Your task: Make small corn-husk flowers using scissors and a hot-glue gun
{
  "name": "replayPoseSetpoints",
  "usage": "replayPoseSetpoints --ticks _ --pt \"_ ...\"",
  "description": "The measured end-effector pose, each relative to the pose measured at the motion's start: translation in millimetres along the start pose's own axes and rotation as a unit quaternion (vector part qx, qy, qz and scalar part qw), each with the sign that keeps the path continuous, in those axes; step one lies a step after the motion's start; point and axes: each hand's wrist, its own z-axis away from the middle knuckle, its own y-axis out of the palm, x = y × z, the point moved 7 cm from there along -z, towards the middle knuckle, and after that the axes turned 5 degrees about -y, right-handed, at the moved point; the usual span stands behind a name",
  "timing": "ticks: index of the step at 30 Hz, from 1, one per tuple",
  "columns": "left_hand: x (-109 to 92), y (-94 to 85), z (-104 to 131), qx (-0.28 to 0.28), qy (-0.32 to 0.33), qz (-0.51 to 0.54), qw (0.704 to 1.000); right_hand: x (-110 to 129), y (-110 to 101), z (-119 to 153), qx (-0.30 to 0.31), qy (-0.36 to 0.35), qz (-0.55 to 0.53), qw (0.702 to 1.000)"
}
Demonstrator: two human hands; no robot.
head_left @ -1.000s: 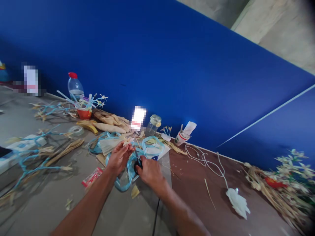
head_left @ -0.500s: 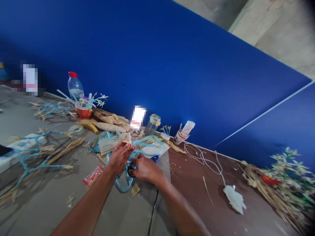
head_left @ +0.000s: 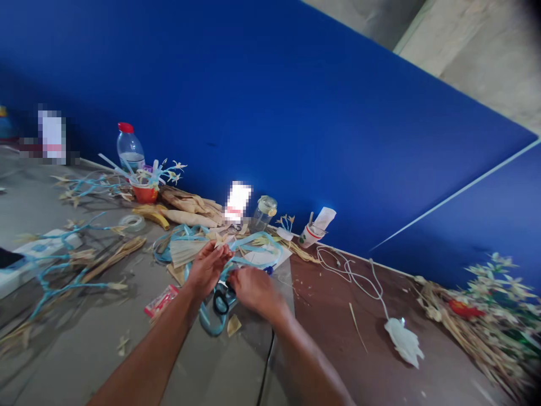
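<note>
My left hand [head_left: 208, 268] is closed, its fingertips pinching a small pale husk flower [head_left: 221, 241] that points upward. Just right of it, my right hand [head_left: 253, 290] is low over the table and smeared by motion, so its grip does not show. Black-handled scissors [head_left: 220, 301] are right beside its fingers; their blades are hidden. Loops of light blue ribbon [head_left: 211, 324] run beneath and around both hands. Behind my left hand is a bundle of pale husk strips [head_left: 186, 252].
Blue-wrapped flower stems [head_left: 54, 290] and a tape roll [head_left: 132, 223] lie at left. A red cup [head_left: 145, 193], water bottle [head_left: 130, 149] and glass jar [head_left: 265, 211] stand along the blue partition. A white cable [head_left: 355, 276] and flower bunch [head_left: 499, 293] are at right.
My right hand has shifted slightly right, and more of the black scissors handles shows beside it. My left hand stays nearly in place, with the flower showing more clearly above its fingertips.
</note>
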Motion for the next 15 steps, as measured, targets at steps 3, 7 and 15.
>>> replayPoseSetpoints --ticks 3,7,15 --pt "0 -1.6 0 -0.018 -0.001 0.013 1.000 -7 -28 -4 -0.167 -0.004 -0.138 0.976" --pt "0 -1.6 -1 -0.032 -0.006 0.005 0.999 -7 -38 -8 -0.286 -0.026 -0.287 0.914" --pt "-3 3.0 1 -0.029 0.018 -0.036 0.999 4 -29 -10 -0.355 -0.010 -0.330 0.875"
